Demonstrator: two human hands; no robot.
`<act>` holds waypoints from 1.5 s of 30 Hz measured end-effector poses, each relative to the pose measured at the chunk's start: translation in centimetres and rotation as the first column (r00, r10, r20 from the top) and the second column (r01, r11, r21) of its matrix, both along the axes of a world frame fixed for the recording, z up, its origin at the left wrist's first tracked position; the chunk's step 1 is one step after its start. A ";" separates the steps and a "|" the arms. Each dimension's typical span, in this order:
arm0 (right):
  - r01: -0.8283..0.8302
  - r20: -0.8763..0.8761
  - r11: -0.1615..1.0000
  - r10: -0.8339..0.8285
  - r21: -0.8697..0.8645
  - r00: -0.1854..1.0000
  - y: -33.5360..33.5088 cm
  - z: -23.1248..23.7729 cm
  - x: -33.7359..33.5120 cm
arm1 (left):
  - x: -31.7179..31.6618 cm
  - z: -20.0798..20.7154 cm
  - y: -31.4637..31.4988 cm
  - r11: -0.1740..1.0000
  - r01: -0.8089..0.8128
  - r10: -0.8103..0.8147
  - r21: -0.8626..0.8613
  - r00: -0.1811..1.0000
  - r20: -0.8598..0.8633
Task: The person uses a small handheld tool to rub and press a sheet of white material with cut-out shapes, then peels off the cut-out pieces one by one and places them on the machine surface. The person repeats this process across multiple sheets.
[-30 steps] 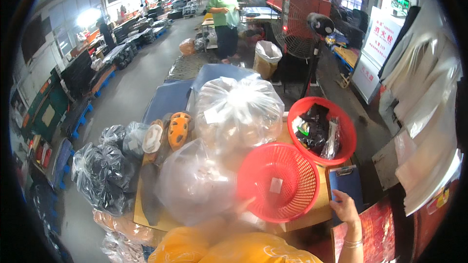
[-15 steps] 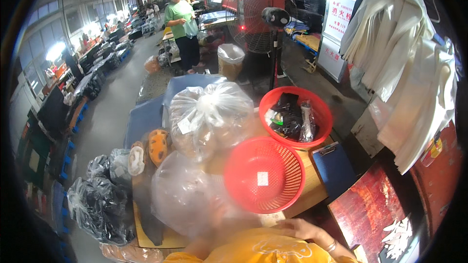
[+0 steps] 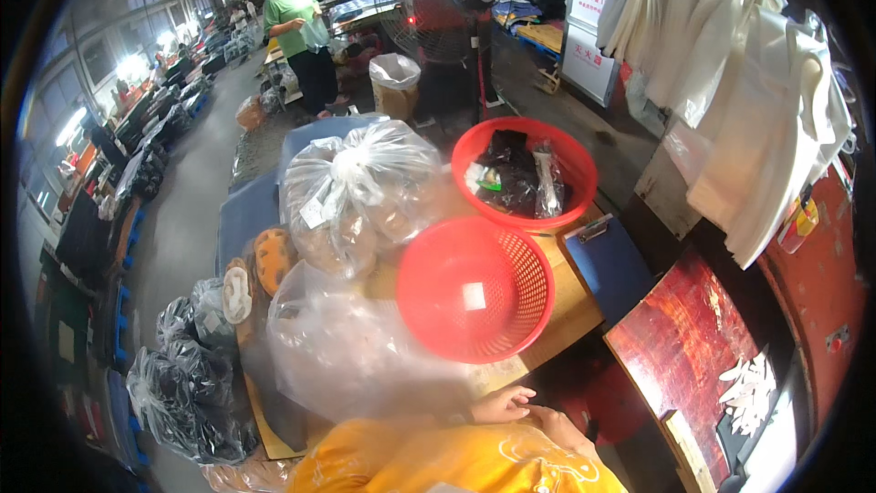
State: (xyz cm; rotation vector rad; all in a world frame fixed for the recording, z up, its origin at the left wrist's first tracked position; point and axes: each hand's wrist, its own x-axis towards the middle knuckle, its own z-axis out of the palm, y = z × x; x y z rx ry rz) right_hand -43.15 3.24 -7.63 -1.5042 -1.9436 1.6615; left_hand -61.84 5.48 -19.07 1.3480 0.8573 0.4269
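Note:
My left hand (image 3: 499, 405) is in front of my yellow shirt (image 3: 438, 456), fingers stretched to the right and slightly apart, with nothing visible in them. Close beside it, my right hand (image 3: 553, 422) lies at the shirt front; its fingers are partly hidden and I cannot tell whether they hold anything. A crumpled clear plastic bag (image 3: 351, 347) spreads over the table left of my hands. Just beyond my hands stands a red perforated basket (image 3: 438, 297) with a white label inside. Behind it, a red basin (image 3: 584, 187) holds black plastic-wrapped items (image 3: 516, 173).
A large tied clear bag (image 3: 351, 192) and orange spotted slippers (image 3: 272, 260) occupy the table's far left. Dark bagged goods (image 3: 187, 402) are piled at left. A blue clipboard (image 3: 607, 260), a red worn board (image 3: 684, 338) and hanging white strips (image 3: 739, 128) are at right. Someone in green (image 3: 297, 27) stands beyond.
My view has shifted, so the things appear higher and further left. The clear bag in front now lies flatter and more spread out. My left hand has come beside my right at the shirt front.

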 end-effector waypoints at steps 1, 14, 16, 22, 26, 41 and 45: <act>0.045 0.014 0.998 -0.044 -0.036 0.999 -0.7 -0.1 0.2 | 0.1 0.0 -0.3 0.997 0.043 -0.045 -0.062 0.999 -0.030; 0.120 0.112 0.983 -0.136 0.139 0.984 -9.1 1.4 6.3 | 5.5 4.6 -5.6 0.990 0.133 -0.124 0.045 0.979 -0.161; 0.193 0.117 0.967 -0.214 0.165 0.970 -12.7 2.0 9.1 | 8.5 4.9 -7.6 0.976 0.205 -0.186 0.073 0.962 -0.202; 0.624 0.172 0.777 -0.628 0.085 0.759 -29.6 0.9 20.1 | 22.1 5.7 -17.6 0.917 0.367 -0.340 0.159 0.925 -0.171; 0.731 0.179 0.669 -0.742 0.130 0.647 -41.7 0.4 27.1 | 31.7 9.5 -25.7 0.826 0.540 -0.536 0.159 0.841 -0.072; 0.495 -0.142 -0.201 -0.978 0.846 -0.153 -54.6 6.1 53.7 | 60.7 17.0 -25.6 0.226 0.220 -0.586 0.949 0.809 -0.048; 0.365 0.192 0.074 -0.935 0.928 -0.299 -49.4 6.6 62.3 | 66.6 16.7 -26.0 0.008 0.500 -0.415 0.866 0.790 -0.452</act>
